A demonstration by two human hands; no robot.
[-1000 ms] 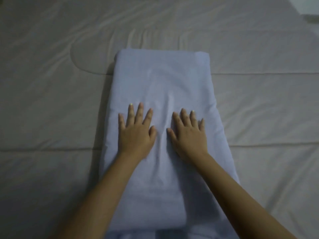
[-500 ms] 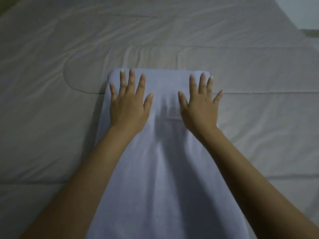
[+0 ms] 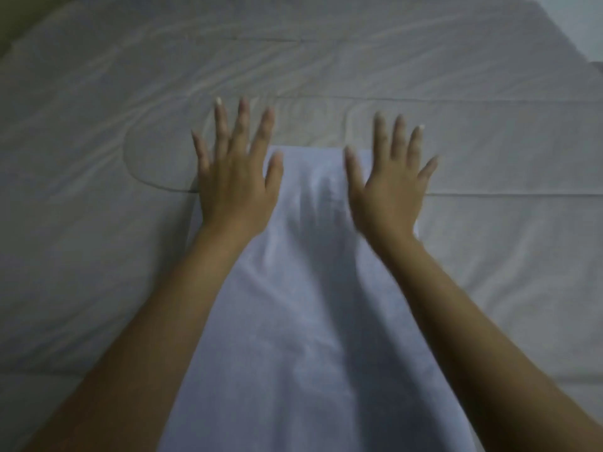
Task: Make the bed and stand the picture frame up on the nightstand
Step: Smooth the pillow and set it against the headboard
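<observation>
A folded pale lilac blanket point(image 3: 306, 321) lies lengthwise on the bed's white quilted cover point(image 3: 98, 256). My left hand point(image 3: 235, 181) is flat over the blanket's far left corner, fingers spread, fingertips past its far edge. Over the far right corner is my right hand point(image 3: 388, 187), also spread and empty. Both are slightly blurred. No picture frame or nightstand is in view.
The quilted cover stretches away on all sides with faint wrinkles and stitched seams. The bed's far right corner point(image 3: 554, 34) meets a pale floor or wall. A dark strip shows at the top left corner point(image 3: 19, 24).
Both hands have slid from the middle of the folded blanket up to and past its far edge, spreading slightly apart. The blanket stayed where it was.
</observation>
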